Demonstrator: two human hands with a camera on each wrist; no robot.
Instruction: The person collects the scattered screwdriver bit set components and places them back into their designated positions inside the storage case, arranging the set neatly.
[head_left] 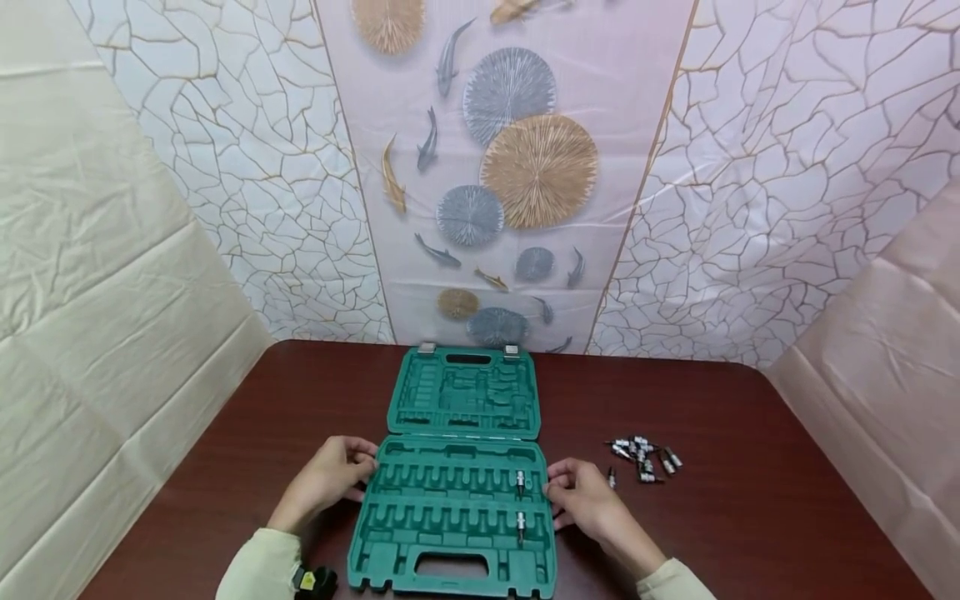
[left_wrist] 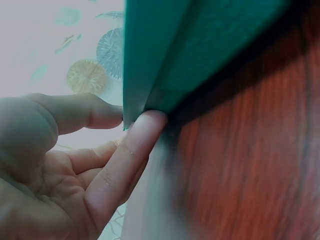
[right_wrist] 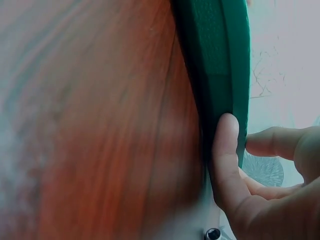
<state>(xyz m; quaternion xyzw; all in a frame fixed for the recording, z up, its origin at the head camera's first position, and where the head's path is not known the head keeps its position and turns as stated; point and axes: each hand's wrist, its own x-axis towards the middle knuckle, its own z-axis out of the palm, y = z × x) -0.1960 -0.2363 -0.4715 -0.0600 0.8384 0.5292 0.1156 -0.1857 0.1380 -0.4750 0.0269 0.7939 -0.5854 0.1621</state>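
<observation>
A green plastic socket-set case [head_left: 382, 558] lies unfolded on the table, its lid [head_left: 465, 423] spread toward the wall. My left hand [head_left: 330, 479] pinches the left side of the base, thumb at the rim and a finger against the side wall [left_wrist: 172, 90] in the left wrist view. On the opposite side, my right hand [head_left: 592, 500] pinches the right edge the same way; the right wrist view shows its finger on the green side [right_wrist: 212, 65]. Two bit sockets sit in the right-hand slots, an upper bit socket [head_left: 521, 483] and a lower bit socket [head_left: 521, 527].
Several loose bit sockets [head_left: 642, 454] lie in a heap to the right of the case, with a single one [head_left: 612, 477] nearer my right hand. The dark red-brown table [head_left: 712, 533] ends at a patterned wall covering [head_left: 285, 208]. Two metal latches top the lid.
</observation>
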